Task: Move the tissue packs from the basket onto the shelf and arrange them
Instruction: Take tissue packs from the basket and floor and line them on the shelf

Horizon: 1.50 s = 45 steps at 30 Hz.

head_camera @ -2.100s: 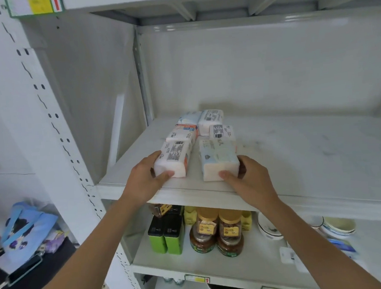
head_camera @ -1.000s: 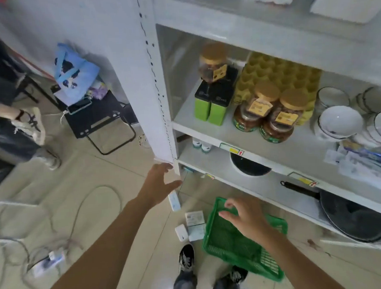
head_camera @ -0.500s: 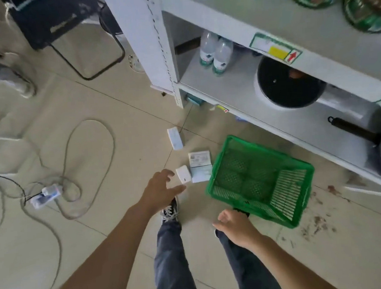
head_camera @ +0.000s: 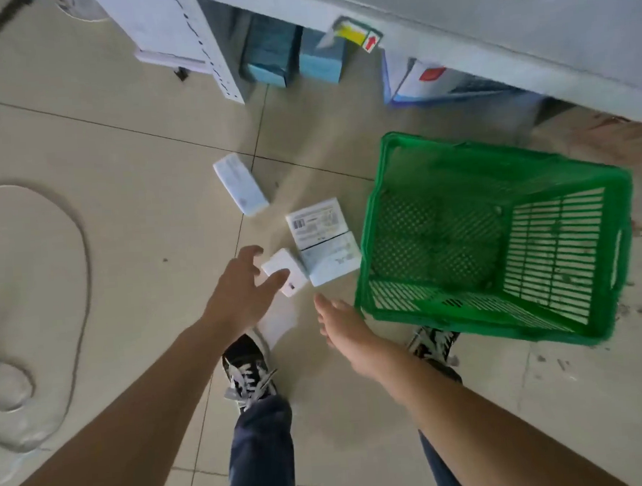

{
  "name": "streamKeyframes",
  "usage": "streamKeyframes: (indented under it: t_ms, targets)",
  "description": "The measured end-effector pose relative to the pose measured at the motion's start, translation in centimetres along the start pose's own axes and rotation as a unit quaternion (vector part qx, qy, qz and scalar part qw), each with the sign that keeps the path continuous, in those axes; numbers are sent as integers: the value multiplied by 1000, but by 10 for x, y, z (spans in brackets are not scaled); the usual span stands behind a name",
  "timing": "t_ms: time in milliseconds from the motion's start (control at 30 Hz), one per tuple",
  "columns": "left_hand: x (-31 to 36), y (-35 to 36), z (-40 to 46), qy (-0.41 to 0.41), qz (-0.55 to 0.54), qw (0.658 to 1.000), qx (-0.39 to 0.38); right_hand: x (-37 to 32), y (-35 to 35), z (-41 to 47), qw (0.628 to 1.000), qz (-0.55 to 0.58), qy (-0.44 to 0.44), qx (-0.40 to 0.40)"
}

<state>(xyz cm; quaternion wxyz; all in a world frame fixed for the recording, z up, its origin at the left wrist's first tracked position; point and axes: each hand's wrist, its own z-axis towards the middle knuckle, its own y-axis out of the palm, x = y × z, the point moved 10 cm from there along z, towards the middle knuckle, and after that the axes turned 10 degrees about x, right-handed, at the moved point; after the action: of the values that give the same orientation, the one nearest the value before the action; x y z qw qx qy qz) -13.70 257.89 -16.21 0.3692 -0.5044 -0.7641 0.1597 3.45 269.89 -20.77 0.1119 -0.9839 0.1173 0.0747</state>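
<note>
**Q:** Green basket (head_camera: 500, 243) looks empty now? Two seconds ago both hands were up at the shelf squaring off a double row of packs, so what changed?

**A:** Yeah, whole view swung down to the floor. Going left to right: a cable (head_camera: 67, 235) loops on the tiles far left, then one pack (head_camera: 240, 184) lies alone, well apart from the rest. Next, the left hand (head_camera: 240, 293) has dropped low, fingers spread and unclenched, thumb tip just touching the small pack (head_camera: 286, 277). It isn't gripping it yet. Right beside that one are two more packs (head_camera: 325, 238), lying edge to edge near the basket's left wall.

**Q:** And the other hand?

**A:** Right hand (head_camera: 341, 324) is open too, holding nothing, fingers pointing at those packs from below. Half a second ago it was further back, by the person's knee.

**Q:** So what's left?

**A:** My guess: four packs on the floor outside the basket, none inside that I can see. Only the bottom edge of the shelf (head_camera: 486, 26) shows up top. So this is the pickup for another trip, maybe two.
</note>
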Motion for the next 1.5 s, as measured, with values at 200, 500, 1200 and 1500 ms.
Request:
streamKeyframes:
  t_ms: [200,500,1200,1500]
  targets:
    - [-47,45,83,-27,6,999,16,4,9,83,988,90,44,118]
    - [-56,117,126,-61,10,998,-19,10,-3,154,884,353,118,284]
    - [-175,66,70,-181,-142,966,-120,19,10,139,923,283,89,245]
    - [-97,-53,-8,-129,-306,942,-56,-86,4,-7,976,185,-97,55]
